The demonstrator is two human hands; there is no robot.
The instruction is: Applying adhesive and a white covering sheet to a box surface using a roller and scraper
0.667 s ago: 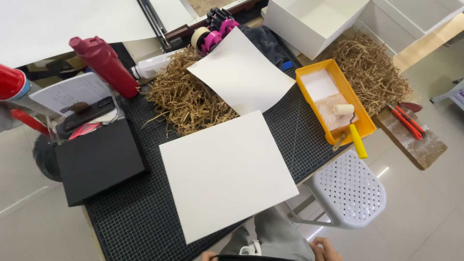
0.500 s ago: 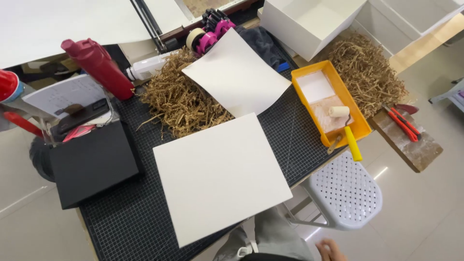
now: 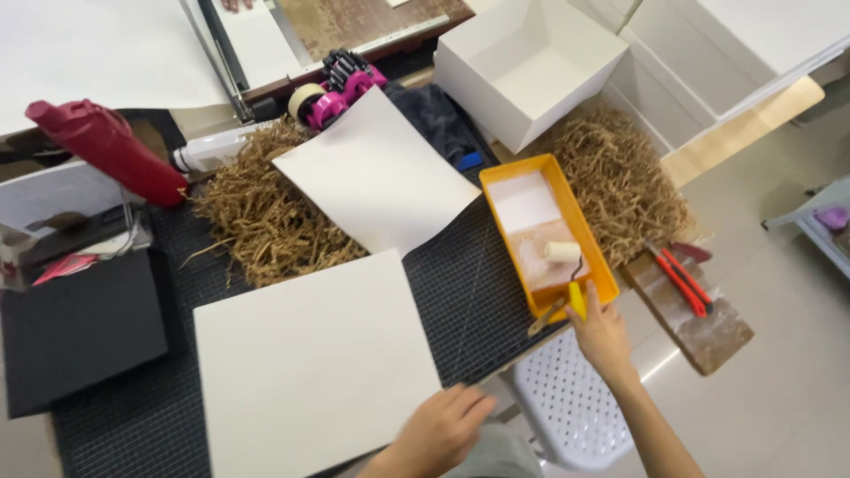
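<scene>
At five o'clock, right hand [image 3: 602, 335] gripped yellow-handled foam roller [image 3: 567, 265] in glossy orange plastic tray [image 3: 501, 188]. Left hand [image 3: 440, 431], fingers loosely spread, rested on smooth cream square card [image 3: 310, 363] at six.

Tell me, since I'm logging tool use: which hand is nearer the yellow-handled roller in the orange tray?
Right. The right hand is at the roller, fingers on its yellow handle. The left hand rests far off at the near edge of the white sheet.

Open mat strip [image 3: 465, 305] btw white sheet [image 3: 310, 372] & yellow tray [image 3: 600, 265]: passable. Shredded straw [image 3: 257, 221] blocks left-rear; white box [image 3: 531, 66] blocks rear.
</scene>
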